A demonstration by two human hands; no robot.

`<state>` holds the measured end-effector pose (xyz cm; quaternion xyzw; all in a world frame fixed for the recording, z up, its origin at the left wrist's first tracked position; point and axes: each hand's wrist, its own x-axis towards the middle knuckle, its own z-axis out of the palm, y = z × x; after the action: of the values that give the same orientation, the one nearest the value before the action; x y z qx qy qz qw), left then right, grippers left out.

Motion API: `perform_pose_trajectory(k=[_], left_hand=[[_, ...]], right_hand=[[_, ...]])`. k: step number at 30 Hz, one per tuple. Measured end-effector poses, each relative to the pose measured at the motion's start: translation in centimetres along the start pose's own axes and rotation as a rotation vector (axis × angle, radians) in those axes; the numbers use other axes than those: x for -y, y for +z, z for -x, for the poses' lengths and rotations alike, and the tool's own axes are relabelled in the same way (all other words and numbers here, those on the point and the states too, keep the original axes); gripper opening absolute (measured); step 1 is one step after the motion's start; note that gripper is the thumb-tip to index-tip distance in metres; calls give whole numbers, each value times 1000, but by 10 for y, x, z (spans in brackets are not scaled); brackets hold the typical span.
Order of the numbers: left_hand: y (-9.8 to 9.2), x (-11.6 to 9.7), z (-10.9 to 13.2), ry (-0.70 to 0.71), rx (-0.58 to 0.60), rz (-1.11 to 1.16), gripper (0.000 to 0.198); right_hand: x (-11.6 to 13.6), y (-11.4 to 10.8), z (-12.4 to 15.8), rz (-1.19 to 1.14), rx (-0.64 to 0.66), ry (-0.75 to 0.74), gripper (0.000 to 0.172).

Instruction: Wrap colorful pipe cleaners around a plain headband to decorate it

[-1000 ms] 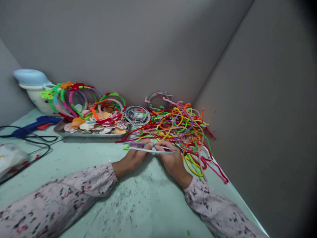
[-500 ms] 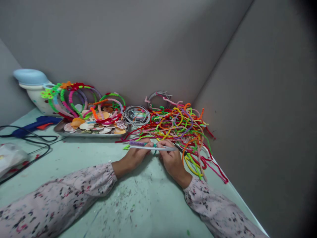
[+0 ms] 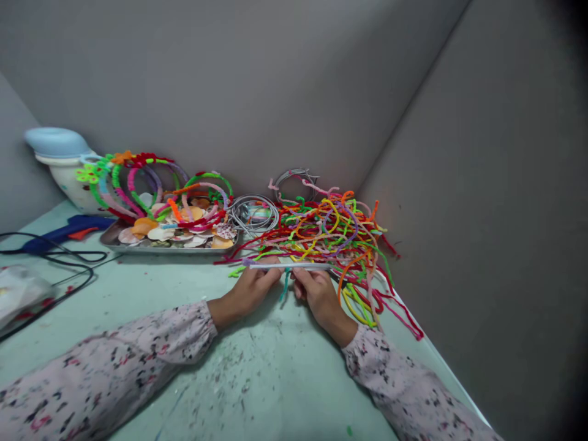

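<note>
My left hand [image 3: 250, 289] and my right hand [image 3: 316, 291] meet over the pale green table [image 3: 257, 380], both pinching a thin silver headband [image 3: 298, 267] held level between them. A teal pipe cleaner [image 3: 285, 285] hangs down from the band between the two hands, and a purple fuzzy bit shows at the band's left end. Just behind and to the right lies a tangled pile of coloured pipe cleaners [image 3: 331, 233].
A metal tray [image 3: 138, 246] of shells with wrapped headbands [image 3: 138, 184] sits at the back left, bare wire headbands [image 3: 252, 213] beside it. A blue glue gun [image 3: 59, 233] with black cable, a white and blue container [image 3: 59, 159] and grey walls close in.
The headband has tipped up to lie level and a little higher. The teal pipe cleaner now hangs down between my hands.
</note>
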<state>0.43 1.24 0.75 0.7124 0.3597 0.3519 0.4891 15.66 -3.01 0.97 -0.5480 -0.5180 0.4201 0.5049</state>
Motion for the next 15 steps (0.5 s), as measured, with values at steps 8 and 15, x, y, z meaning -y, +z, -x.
perform_pose_trajectory(k=[8,15], left_hand=[[-3,0,-1,93,46,-10,25],[-3,-2,-1,143,30,-29,23]], right_hand=[[-3,0,0,29,-19,-22,31],[-2,0,1,-6,17,-49,32]])
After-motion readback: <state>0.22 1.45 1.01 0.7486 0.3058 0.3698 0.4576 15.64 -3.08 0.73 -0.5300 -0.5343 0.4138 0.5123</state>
